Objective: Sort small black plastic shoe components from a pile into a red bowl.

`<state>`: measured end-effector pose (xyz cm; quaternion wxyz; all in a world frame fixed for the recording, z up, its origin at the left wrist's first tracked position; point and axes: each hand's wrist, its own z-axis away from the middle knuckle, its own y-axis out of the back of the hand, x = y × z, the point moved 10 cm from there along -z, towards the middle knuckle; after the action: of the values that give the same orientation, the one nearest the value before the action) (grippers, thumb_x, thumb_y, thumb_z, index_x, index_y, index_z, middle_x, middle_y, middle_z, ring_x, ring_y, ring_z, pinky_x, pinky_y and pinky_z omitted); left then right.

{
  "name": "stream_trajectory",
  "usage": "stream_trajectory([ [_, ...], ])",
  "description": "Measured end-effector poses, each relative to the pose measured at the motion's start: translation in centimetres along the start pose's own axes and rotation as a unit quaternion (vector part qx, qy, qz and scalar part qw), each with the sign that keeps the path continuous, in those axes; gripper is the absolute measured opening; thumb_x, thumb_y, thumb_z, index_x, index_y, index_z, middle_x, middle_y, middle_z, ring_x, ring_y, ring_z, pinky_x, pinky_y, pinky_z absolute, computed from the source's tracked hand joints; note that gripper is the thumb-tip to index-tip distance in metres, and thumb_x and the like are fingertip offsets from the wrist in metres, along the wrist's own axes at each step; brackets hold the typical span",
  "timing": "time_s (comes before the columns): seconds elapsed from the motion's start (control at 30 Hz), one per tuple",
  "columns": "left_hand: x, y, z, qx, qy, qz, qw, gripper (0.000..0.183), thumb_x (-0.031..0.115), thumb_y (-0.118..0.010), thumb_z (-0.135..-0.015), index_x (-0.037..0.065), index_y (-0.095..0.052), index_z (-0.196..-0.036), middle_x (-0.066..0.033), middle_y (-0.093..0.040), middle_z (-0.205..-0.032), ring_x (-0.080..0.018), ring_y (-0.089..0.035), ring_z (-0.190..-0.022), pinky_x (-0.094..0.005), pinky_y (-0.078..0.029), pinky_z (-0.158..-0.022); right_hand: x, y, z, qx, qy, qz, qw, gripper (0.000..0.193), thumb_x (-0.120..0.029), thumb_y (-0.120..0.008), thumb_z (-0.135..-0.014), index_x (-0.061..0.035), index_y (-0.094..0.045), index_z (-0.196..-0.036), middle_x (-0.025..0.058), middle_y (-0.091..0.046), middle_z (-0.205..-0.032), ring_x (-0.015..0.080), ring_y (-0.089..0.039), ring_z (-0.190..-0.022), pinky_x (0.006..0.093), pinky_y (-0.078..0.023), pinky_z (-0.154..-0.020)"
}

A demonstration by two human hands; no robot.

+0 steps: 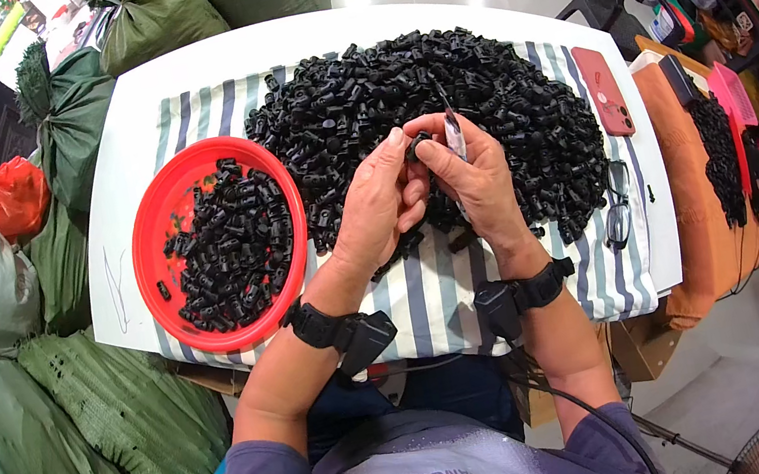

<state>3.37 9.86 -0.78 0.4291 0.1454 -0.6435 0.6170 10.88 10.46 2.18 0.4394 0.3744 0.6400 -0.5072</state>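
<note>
while the left hand [379, 194] and right hand [475, 171] pinch one small black part [416, 143] between them, the right also holding a thin tool [454, 136], the part could drop into the pile [494, 80] just past them if a grip loosens.

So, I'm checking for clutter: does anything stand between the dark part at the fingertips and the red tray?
Yes: the left hand and, beyond it, the left side of the black pile lie between the small dark part and the red tray.
</note>
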Motion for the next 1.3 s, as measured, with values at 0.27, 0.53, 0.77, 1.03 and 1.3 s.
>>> stream_trajectory([
  [0.27,-0.1,0.2,0.2,-0.017,0.009,0.011,1.0,0.028,0.032,-0.042,-0.097,0.006,-0.05,-0.091,0.0024,-0.041,-0.064,-0.0036,-0.035,-0.049,-0.0168,-0.027,-0.035,-0.3,-0.3,0.2,-0.011,-0.006,0.007,1.0,0.021,-0.013,-0.059,-0.089,-0.0017,-0.059,-0.107,-0.0015,-0.06,-0.083,0.0036,-0.056,-0.074,0.0175,-0.045,-0.067],
  [0.53,-0.4,0.4,0.2,-0.024,0.018,0.03,0.999,0.023,0.027,-0.042,-0.095,0.006,-0.048,-0.092,0.0007,-0.042,-0.068,-0.0041,-0.037,-0.051,-0.0173,-0.028,-0.036,-0.2,-0.6,0.3,-0.026,-0.029,-0.026,0.999,0.022,-0.014,-0.056,-0.091,-0.0021,-0.057,-0.11,-0.0014,-0.059,-0.083,0.0037,-0.056,-0.073,0.0154,-0.045,-0.063],
  [0.77,0.3,-0.3,0.3,-0.04,-0.008,0.031,0.999,0.022,0.027,-0.043,-0.095,0.005,-0.048,-0.093,0.0011,-0.043,-0.069,-0.0032,-0.038,-0.052,-0.0161,-0.029,-0.036,-0.1,-0.7,0.3,-0.034,-0.028,-0.025,0.999,0.023,-0.014,-0.055,-0.091,-0.0022,-0.057,-0.111,-0.0012,-0.059,-0.082,0.0037,-0.056,-0.072,0.0157,-0.045,-0.063],
  [1.03,0.8,0.0,0.5,0.02,-0.032,-0.076,0.996,0.033,0.036,-0.041,-0.097,0.005,-0.052,-0.093,0.002,-0.044,-0.065,-0.0023,-0.037,-0.048,-0.0157,-0.029,-0.035,0.6,-0.2,-0.1,-0.02,-0.006,-0.017,1.0,0.02,-0.015,-0.058,-0.09,-0.0012,-0.058,-0.104,-0.0008,-0.06,-0.079,0.0038,-0.055,-0.068,0.0166,-0.044,-0.059],
  [1.3,0.8,-0.7,0.5,-0.024,-0.039,-0.137,0.99,0.043,0.037,-0.037,-0.098,0.002,-0.053,-0.116,0.0039,-0.041,-0.061,-0.0015,-0.032,-0.046,-0.015,-0.029,-0.038,0.0,0.6,-0.1,0.009,0.022,0.04,0.999,0.017,-0.017,-0.06,-0.09,-0.0018,-0.059,-0.097,-0.0008,-0.059,-0.075,0.0039,-0.054,-0.065,0.0174,-0.043,-0.06],
])
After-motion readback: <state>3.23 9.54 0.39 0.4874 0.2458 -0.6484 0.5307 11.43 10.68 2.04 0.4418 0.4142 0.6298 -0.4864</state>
